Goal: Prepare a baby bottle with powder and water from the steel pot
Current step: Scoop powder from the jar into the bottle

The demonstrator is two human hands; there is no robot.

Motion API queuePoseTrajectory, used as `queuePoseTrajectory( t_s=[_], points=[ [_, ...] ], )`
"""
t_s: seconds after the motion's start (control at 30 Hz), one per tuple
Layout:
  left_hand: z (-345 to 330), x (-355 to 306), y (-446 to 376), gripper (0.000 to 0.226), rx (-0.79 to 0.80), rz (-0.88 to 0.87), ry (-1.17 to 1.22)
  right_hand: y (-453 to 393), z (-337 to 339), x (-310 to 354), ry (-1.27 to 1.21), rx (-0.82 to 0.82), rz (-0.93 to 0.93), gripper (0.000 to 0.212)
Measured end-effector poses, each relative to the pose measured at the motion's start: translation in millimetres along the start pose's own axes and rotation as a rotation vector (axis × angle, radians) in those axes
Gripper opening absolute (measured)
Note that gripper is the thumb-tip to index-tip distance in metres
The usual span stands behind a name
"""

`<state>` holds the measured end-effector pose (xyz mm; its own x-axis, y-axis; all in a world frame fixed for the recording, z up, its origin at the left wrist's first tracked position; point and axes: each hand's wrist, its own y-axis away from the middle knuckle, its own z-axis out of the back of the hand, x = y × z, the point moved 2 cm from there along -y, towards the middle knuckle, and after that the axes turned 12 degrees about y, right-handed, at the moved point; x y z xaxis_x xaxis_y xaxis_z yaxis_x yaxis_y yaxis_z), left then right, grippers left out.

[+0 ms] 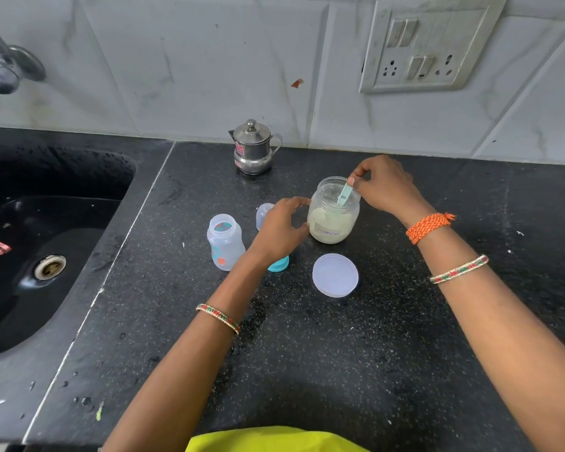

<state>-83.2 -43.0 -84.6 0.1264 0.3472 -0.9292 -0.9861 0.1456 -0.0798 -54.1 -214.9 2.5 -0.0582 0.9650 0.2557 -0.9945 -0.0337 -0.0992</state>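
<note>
An open clear jar (331,220) labelled "formula" stands mid-counter, about half full of pale powder. My right hand (385,187) pinches the handle of a teal scoop (344,194) that reaches down into the jar. My left hand (279,228) is curled against the jar's left side, thumb and fingers touching it. The uncapped baby bottle (225,243) stands upright to the left. Behind my left hand are the bottle's clear cap (264,215) and its teal ring (278,264), partly hidden. The lidded steel pot (253,148) sits by the wall.
The jar's white lid (335,275) lies flat in front of the jar. A black sink (46,243) with a drain fills the left, a tap (4,65) above it. A switch and socket panel (428,47) is on the tiled wall. The dark counter (307,353) has wet patches.
</note>
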Motion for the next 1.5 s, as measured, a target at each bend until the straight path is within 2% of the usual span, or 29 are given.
queuePoseTrajectory(
  t_s=[0.23, 0.43, 0.7, 0.8, 0.9, 1.0, 1.17, 1.27, 1.5],
  points=[
    [4, -3, 2, 0.045, -0.034, 0.008, 0.025, 0, 1, -5, -0.09, 0.079, -0.037, 0.023],
    [11, -5, 4, 0.043, -0.083, -0.016, 0.045, -2, 9, -16, -0.248, 0.06, -0.132, 0.027],
    [15, -10, 8, 0.039, -0.106, -0.05, 0.089, -6, 9, -26, -0.484, -0.045, -0.232, 0.023],
    [23, -16, 12, 0.037, -0.168, -0.117, 0.153, -9, 14, -31, -0.603, -0.116, -0.277, 0.029],
    [36, -25, 17, 0.035, -0.237, -0.168, 0.217, -8, 23, -28, -0.698, -0.166, -0.294, 0.024],
    [51, -34, 26, 0.032, -0.304, -0.204, 0.285, -4, 31, -16, -0.768, -0.17, -0.279, 0.011],
    [86, -30, 57, 0.031, -0.523, -0.228, 0.3, 11, 26, 25, -0.855, -0.081, -0.207, 0.019],
    [109, -10, 79, 0.031, -0.624, -0.18, 0.284, 19, 14, 58, -0.9, -0.025, -0.145, 0.018],
    [129, 39, 109, 0.046, -0.486, -0.031, 0.289, 28, -28, 113, -0.842, 0.085, -0.021, 0.024]
  ],
)
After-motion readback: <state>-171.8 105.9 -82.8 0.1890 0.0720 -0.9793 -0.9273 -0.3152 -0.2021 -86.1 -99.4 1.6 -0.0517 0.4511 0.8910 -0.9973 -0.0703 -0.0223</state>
